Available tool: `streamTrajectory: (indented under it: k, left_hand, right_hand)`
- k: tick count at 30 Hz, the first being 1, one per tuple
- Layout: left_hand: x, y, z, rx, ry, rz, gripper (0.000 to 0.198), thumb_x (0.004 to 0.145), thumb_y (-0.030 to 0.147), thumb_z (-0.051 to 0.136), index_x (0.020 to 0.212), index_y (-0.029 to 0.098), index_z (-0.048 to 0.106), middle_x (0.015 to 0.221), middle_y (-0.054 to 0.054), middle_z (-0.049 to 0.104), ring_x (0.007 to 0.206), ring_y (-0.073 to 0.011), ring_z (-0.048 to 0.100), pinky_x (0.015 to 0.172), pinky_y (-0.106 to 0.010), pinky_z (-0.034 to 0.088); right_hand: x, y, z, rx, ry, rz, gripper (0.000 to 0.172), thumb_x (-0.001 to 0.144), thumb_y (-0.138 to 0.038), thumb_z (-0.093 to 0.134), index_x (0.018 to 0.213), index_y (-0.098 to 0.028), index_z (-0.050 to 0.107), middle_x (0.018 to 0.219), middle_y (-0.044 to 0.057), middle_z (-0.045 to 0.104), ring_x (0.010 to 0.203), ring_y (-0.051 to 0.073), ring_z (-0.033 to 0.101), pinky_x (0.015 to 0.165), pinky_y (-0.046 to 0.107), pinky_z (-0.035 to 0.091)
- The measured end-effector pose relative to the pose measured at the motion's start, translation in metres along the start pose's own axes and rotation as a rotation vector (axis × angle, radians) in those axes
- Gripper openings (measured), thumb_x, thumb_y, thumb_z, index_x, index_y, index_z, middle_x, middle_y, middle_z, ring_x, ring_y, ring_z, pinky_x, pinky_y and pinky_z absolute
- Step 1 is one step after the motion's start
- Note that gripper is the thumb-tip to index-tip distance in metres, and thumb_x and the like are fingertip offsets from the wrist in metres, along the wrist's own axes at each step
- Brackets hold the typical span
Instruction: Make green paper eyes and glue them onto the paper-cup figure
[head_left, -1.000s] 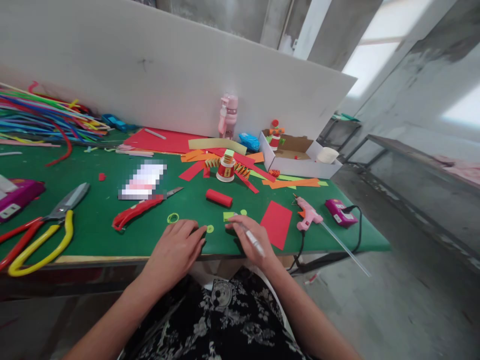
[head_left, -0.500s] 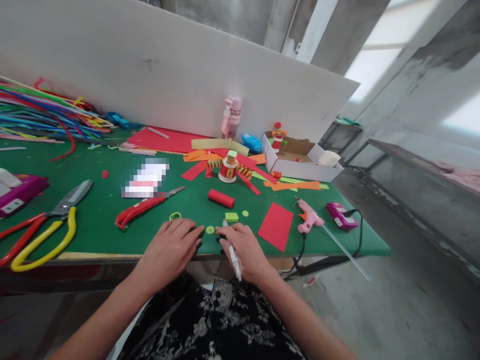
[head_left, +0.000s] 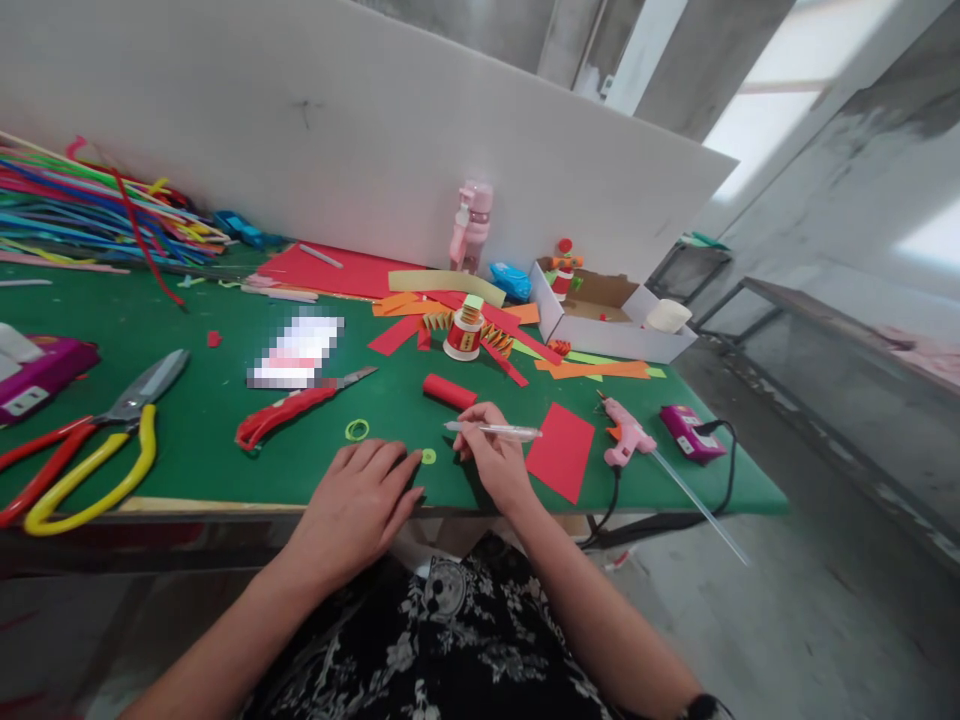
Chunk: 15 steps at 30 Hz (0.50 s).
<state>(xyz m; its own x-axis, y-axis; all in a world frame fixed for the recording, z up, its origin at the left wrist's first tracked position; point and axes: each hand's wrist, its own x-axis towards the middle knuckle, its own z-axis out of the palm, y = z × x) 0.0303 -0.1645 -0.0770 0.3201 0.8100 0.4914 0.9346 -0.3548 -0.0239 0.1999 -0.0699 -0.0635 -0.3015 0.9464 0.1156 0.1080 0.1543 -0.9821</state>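
Observation:
My left hand (head_left: 364, 495) lies on the green table top, palm down with its fingers stretched out. Its index fingertip is at the edge of a small light-green paper disc (head_left: 428, 456). A clear-barrelled pen (head_left: 495, 431) is gripped in my right hand (head_left: 491, 455), held nearly level with its tip towards the left, just right of the disc. Behind my right hand lies a red paper roll (head_left: 448, 391). Thin green paper rings (head_left: 357, 430) are beyond my left fingers. A red paper rectangle (head_left: 562, 452) lies to the right of my right hand.
A decorated paper cup figure (head_left: 463, 338) stands among paper strips. Left are a red-handled knife (head_left: 289, 408), yellow-and-red shears (head_left: 135, 400) and pipe cleaners (head_left: 112, 225). Right are a pink glue gun (head_left: 627, 432), a purple power socket (head_left: 691, 434) and a white box (head_left: 615, 335).
My right hand has lifted and turned the pen from pointing away to nearly level. It now hides the green paper pieces there. A red pipe cleaner at the left has shifted and looks straighter.

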Motion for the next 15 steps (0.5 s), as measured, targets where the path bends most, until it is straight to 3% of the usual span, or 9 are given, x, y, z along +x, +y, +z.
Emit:
streamTrajectory:
  k: [5,15]
  left_hand:
    - [-0.003,0.006,0.003,0.021,0.027,-0.008,0.04,0.098,0.035,0.044,0.118,0.008,0.066,0.109,-0.017,0.068,0.102,-0.0307,0.057,0.086,-0.044,0.043]
    - [-0.005,0.012,0.007,0.017,0.075,-0.045,0.043,0.098,0.036,0.043,0.116,0.006,0.067,0.107,-0.017,0.069,0.1,-0.0308,0.057,0.085,-0.045,0.042]
  right_hand:
    - [0.001,-0.004,0.0,-0.116,0.04,-0.022,0.019,0.078,-0.039,0.059,0.071,-0.022,0.053,0.06,-0.004,0.052,0.055,0.012,0.047,0.053,0.024,0.038]
    - [-0.002,-0.004,0.006,-0.148,0.022,-0.036,0.028,0.078,-0.043,0.059,0.063,-0.023,0.047,0.052,-0.005,0.047,0.048,0.011,0.043,0.049,0.023,0.036]
